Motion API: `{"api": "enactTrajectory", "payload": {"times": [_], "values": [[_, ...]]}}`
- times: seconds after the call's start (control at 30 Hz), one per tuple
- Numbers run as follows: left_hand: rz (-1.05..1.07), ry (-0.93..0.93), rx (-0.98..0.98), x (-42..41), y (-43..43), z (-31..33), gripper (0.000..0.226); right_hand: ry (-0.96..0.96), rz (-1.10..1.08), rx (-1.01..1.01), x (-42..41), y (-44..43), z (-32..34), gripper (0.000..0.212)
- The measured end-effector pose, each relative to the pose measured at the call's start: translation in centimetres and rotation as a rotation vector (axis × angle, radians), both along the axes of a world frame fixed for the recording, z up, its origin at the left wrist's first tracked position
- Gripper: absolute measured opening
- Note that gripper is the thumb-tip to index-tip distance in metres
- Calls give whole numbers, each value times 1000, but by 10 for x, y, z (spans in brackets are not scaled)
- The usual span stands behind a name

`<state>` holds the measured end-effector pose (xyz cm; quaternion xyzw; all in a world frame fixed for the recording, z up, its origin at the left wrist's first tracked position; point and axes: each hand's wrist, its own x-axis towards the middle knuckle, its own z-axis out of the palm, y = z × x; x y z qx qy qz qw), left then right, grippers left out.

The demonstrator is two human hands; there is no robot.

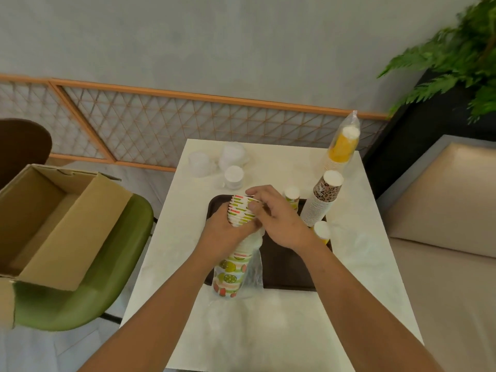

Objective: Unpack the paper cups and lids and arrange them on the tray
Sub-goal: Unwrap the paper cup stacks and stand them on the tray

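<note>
A pale stone-patterned desk (268, 331) fills the middle of the view, with both bare forearms reaching across it from the near edge. Well to the left of the hands, an open cardboard box (53, 224) sits on a green chair (88, 296). A dark brown tray (290, 272) lies on the desk directly under and just beyond the hands.

Over the tray's left side, a long stack of fruit-print cups (230, 272) is held at a tilt, its lower end near the tray's near-left corner. A clear plastic sleeve (253, 272) hangs loose around the stack's lower half, and the upper cups are bare. The left hand (225, 232) has its fingers curled round the middle of this stack. The right hand (279, 218) meets it from the right, fingertips pinching the rims of the top few cups.

Just right of the right hand, a tall stack of leopard-print cups (322, 200) stands upright at the tray's right edge, unwrapped. Beyond it, farther from the hands, a stack of orange cups (343, 146) stands in its clear plastic wrap at the desk's far right corner.

Beyond the hands, towards the desk's far edge, several piles of white lids (233, 157) sit on the bare desk, apart from the tray. Two single cups stand on the tray: one (292, 196) just beyond the right hand, the other (322, 232) just right of its wrist, near the foot of the leopard-print stack.
</note>
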<state>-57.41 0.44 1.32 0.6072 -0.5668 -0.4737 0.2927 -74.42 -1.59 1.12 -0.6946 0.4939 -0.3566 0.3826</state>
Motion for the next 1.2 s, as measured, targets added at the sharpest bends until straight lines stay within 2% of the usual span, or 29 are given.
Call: {"api": "enactTrajectory", "payload": {"times": [0.1, 0.3, 0.4, 0.5, 0.57, 0.6, 0.7, 0.77, 0.83, 0.9, 0.97, 1.03, 1.1, 1.2], "values": [[-46, -15, 5, 19, 2, 3, 30, 70, -75, -81, 22, 8, -4, 25], [-117, -1, -8, 45, 9, -1, 47, 107, -428, -180, 29, 12, 1, 31], [-141, 39, -30, 47, 12, -2, 54, 130, -521, -192, 13, 17, 9, 36], [-140, 121, -32, 44, 12, -1, 54, 49, -505, -63, -1, 27, 17, 32], [-136, 168, -24, 44, 12, 2, 51, -101, -465, 65, -6, 36, 23, 23], [-136, 186, -21, 44, 12, 4, 48, -179, -434, 102, -8, 40, 26, 25], [-130, 233, -16, 47, 8, 7, 45, -323, -321, 187, -15, 49, 38, 48], [-114, 245, -12, 48, 4, 9, 48, -266, -229, 243, -21, 52, 41, 74], [-112, 248, -9, 46, 0, 12, 49, -192, -129, 320, -26, 52, 40, 91], [-119, 249, -2, 42, -1, 14, 51, -118, -36, 406, -28, 49, 35, 89], [-116, 243, 1, 37, -1, 15, 53, 8, -43, 440, -28, 46, 29, 75], [-95, 229, 8, 34, -1, 13, 55, 55, -158, 415, -28, 42, 24, 60], [-62, 200, 21, 33, -1, 11, 58, -28, -344, 357, -30, 35, 18, 51], [-11, 165, 30, 32, 0, 5, 59, -117, -596, 166, -33, 16, 3, 53]]}}
